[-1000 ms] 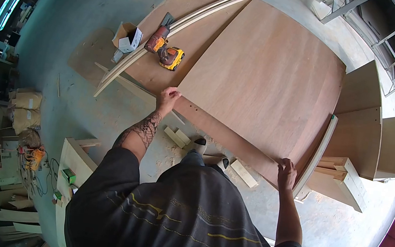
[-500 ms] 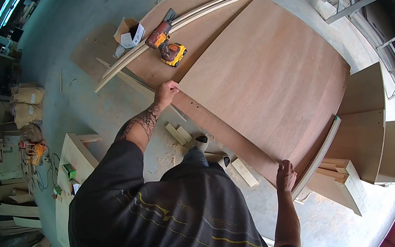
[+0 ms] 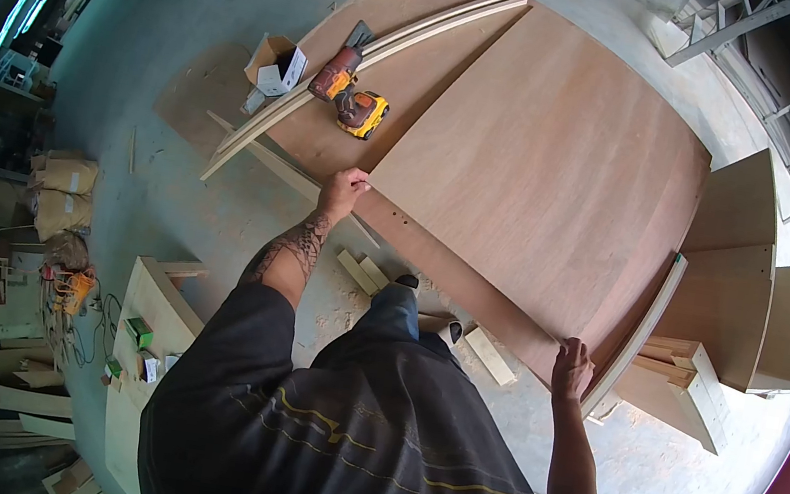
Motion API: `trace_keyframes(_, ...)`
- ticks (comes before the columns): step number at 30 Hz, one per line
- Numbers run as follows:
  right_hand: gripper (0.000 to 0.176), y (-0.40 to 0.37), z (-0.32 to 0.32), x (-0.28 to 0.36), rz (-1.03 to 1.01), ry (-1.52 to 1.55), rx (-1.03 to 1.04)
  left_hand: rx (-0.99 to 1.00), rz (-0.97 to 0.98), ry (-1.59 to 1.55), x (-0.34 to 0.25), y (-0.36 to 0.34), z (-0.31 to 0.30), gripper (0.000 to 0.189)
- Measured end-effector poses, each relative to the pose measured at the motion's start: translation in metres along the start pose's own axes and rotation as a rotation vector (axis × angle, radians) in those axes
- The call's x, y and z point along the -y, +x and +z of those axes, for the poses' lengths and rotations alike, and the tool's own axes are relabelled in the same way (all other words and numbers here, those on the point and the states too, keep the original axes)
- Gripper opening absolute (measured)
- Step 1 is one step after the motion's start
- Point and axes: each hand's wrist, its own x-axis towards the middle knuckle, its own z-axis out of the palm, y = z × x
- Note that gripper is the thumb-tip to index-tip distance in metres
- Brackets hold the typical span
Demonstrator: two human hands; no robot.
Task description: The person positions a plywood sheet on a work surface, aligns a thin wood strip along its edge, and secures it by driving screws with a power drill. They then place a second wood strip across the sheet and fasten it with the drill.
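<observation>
A large plywood sheet [image 3: 549, 158] lies on top of another plywood sheet [image 3: 329, 142], whose strip shows along the near side. My left hand [image 3: 343, 191] is closed on the upper sheet's near left corner. At the near right end of the same edge, my right hand [image 3: 573, 367] pinches with bent fingers, thumb and forefinger on the sheet. A pale wooden batten [image 3: 641, 327] runs just right of that hand. Beyond my left hand rests a yellow and dark red cordless power tool [image 3: 341, 73] with its battery.
Curved-looking long wood strips [image 3: 436, 25] cross the lower sheet near an opened small box [image 3: 277, 67]. Wood offcuts [image 3: 491, 356] lie by my feet. Plywood cabinet boxes [image 3: 717, 292] stand at the right. A pale workbench [image 3: 148, 313] is at my left.
The whole view has shifted slightly, so the sheets and tool appear a little further right and lower. Both hands keep their places on the upper sheet's near edge.
</observation>
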Motion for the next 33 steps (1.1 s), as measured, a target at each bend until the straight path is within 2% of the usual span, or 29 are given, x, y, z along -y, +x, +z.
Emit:
trace_keyframes(7,0.031,-0.002,0.007,0.013,0.058,-0.094,0.010,-0.106,-0.002,0.091,0.009,-0.012,0.016,0.022)
trace_keyframes(10,0.035,0.000,-0.001,0.032,0.130,-0.098,0.031,-0.158,0.040,-0.068,0.039,-0.013,0.038,0.021)
trace_keyframes(12,0.035,-0.001,0.000,0.039,0.178,-0.063,-0.003,-0.154,0.018,-0.065,0.013,-0.021,0.026,0.021)
trace_keyframes(13,0.037,-0.002,0.002,0.042,0.263,-0.097,0.046,-0.117,0.067,-0.095,0.007,-0.020,0.020,0.022)
trace_keyframes(16,0.042,0.001,-0.011,0.061,0.281,-0.186,0.116,-0.039,0.279,-0.005,0.019,-0.012,0.000,0.025)
trace_keyframes(17,0.044,0.002,-0.012,0.072,0.324,-0.193,0.109,-0.013,0.434,0.097,0.027,-0.005,-0.013,0.029)
trace_keyframes(18,0.046,-0.001,-0.013,0.080,0.371,-0.200,0.104,-0.022,0.423,0.087,0.030,0.002,-0.032,0.029)
trace_keyframes(19,0.050,-0.010,0.002,0.074,0.443,-0.115,0.057,-0.117,0.321,-0.054,0.021,0.011,-0.057,0.029)
trace_keyframes(20,0.050,-0.011,0.005,0.093,0.552,-0.099,0.019,-0.208,0.226,-0.194,0.013,0.026,-0.084,0.030)
trace_keyframes(22,0.050,-0.019,0.020,0.118,0.692,-0.062,0.029,-0.401,0.320,0.037,0.013,0.081,-0.146,0.032)
trace_keyframes(24,0.050,-0.018,0.031,0.158,0.817,0.079,0.054,-0.467,0.380,0.096,-0.006,0.144,-0.202,0.030)
trace_keyframes(26,0.048,-0.013,0.041,0.193,0.778,0.073,0.089,-0.503,0.376,0.277,0.013,0.219,-0.225,0.030)
trace_keyframes(29,0.045,0.003,0.046,0.232,0.630,0.307,0.188,-0.089,-0.084,0.556,0.048,0.297,-0.240,0.033)
trace_keyframes(30,0.043,0.011,0.040,0.250,0.646,0.372,0.239,-0.086,-0.061,0.553,0.052,0.309,-0.246,0.033)
trace_keyframes(32,0.042,0.019,0.034,0.274,0.571,0.416,0.248,0.208,-0.237,0.576,0.058,0.329,-0.252,0.035)
trace_keyframes(33,0.042,0.019,0.033,0.279,0.577,0.417,0.236,0.210,-0.224,0.574,0.062,0.336,-0.251,0.035)
